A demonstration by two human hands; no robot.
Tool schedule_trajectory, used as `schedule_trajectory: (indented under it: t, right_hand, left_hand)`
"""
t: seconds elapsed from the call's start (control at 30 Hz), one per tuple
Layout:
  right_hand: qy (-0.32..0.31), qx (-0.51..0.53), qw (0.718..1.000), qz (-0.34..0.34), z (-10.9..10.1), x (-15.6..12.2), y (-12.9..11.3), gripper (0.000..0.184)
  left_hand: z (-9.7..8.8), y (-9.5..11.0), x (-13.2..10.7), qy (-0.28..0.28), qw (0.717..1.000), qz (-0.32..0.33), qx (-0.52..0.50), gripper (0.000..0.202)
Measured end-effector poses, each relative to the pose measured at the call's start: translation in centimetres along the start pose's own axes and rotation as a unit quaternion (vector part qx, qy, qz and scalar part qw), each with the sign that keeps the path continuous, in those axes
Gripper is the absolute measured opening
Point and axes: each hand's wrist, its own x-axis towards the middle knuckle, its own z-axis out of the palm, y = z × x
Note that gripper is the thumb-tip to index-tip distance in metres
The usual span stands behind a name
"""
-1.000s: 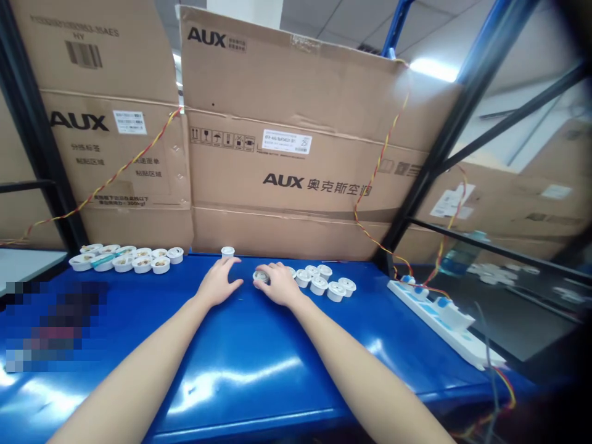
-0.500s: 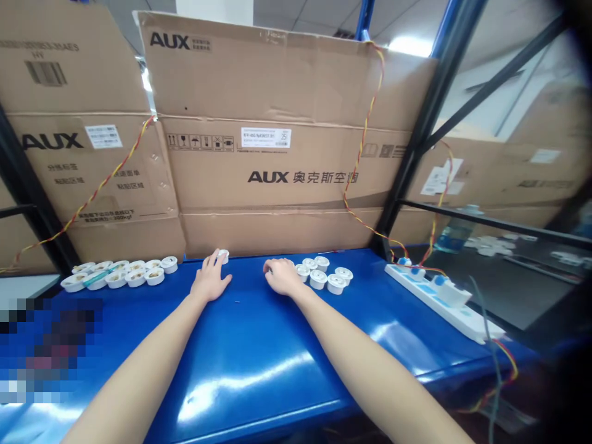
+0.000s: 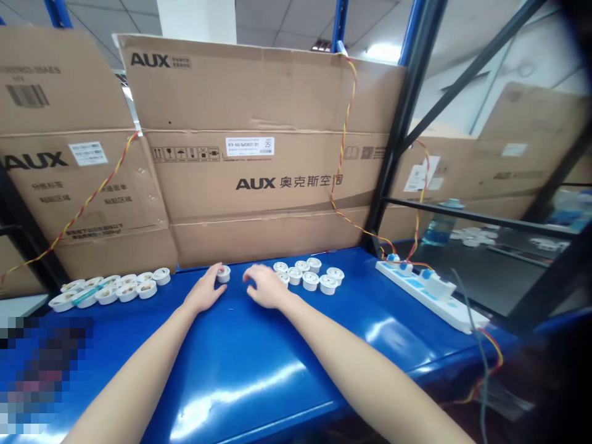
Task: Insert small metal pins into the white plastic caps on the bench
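Lightly poised, nothing clamped

The left hand lies low and open, its fingertips at a lone white plastic cup, seemingly touching it without closing on it; the right hand stands apart, arched, fingers curled, just beside a cluster of white cups, holding nothing visible; these cups look light, stiff and slick, probably best pinched by the rim; the left forearm and right forearm reach forward across a blue table; farther left sits a row of white cups with brownish contents.
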Motion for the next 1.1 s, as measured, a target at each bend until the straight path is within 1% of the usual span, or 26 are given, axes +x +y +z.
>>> schedule_trajectory:
  t: [0.07,0.13,0.23,0.3,0.4,0.47,0.53,0.6,0.67,0.7,0.77,0.83,0.93,1.1]
  right_hand:
    - [-0.056,0.052,0.996,-0.055,0.5,-0.2,-1.0,0.018]
    - [-0.089,0.081,0.990,-0.072,1.2,-0.3,-1.7,0.015]
    - [-0.092,0.089,0.990,-0.066,2.2,-0.2,-2.2,0.009]
    - [-0.093,0.083,0.991,-0.056,2.6,-0.1,-2.3,0.007]
    - [-0.098,0.079,0.991,-0.051,2.9,0.0,-2.2,0.008]
    - [-0.103,0.083,0.989,-0.062,2.6,-0.2,-2.0,0.008]
    - [-0.093,0.092,0.989,-0.064,2.2,-0.3,-1.6,0.007]
    - [-0.060,0.116,0.990,-0.049,1.8,-0.3,-1.1,0.009]
    - [-0.016,0.159,0.987,-0.022,1.6,-0.1,-0.6,0.013]
    - [-0.001,0.184,0.983,-0.008,1.5,0.0,-0.5,0.015]
    - [0.008,0.228,0.973,0.014,1.6,0.1,-0.4,0.018]
    - [-0.002,0.265,0.964,0.027,1.7,0.2,-0.5,0.021]
    - [-0.018,0.313,0.948,0.046,1.8,0.2,-0.6,0.023]
    - [-0.001,0.380,0.923,0.066,1.9,0.2,-0.8,0.020]
  left_hand:
    - [-0.1,1.0,-0.5,-0.013,0.999,0.032,-0.027,0.045]
    - [-0.4,2.1,-1.0,-0.007,0.998,0.037,-0.044,0.039]
    - [-0.8,3.3,-1.4,0.007,0.997,0.027,-0.067,0.027]
    - [-1.0,3.7,-1.5,0.010,0.996,0.023,-0.086,0.020]
    - [-1.3,3.6,-1.6,-0.005,0.992,0.027,-0.122,0.019]
    - [-1.4,3.6,-1.7,-0.017,0.990,0.036,-0.136,0.024]
    - [-1.7,3.9,-1.9,-0.020,0.991,0.057,-0.121,0.033]
    - [-1.9,4.5,-2.0,0.009,0.993,0.090,-0.077,0.039]
    - [-2.2,5.5,-2.2,0.042,0.992,0.119,-0.030,0.036]
    - [-2.3,6.0,-2.2,0.048,0.990,0.133,-0.013,0.032]
    - [-2.4,6.9,-2.1,0.044,0.987,0.152,0.023,0.022]
    - [-2.4,7.4,-2.1,0.051,0.985,0.157,0.051,0.017]
    - [-2.3,7.3,-2.0,0.071,0.983,0.155,0.073,0.016]
    - [-2.0,7.0,-2.1,0.097,0.984,0.131,0.066,0.017]
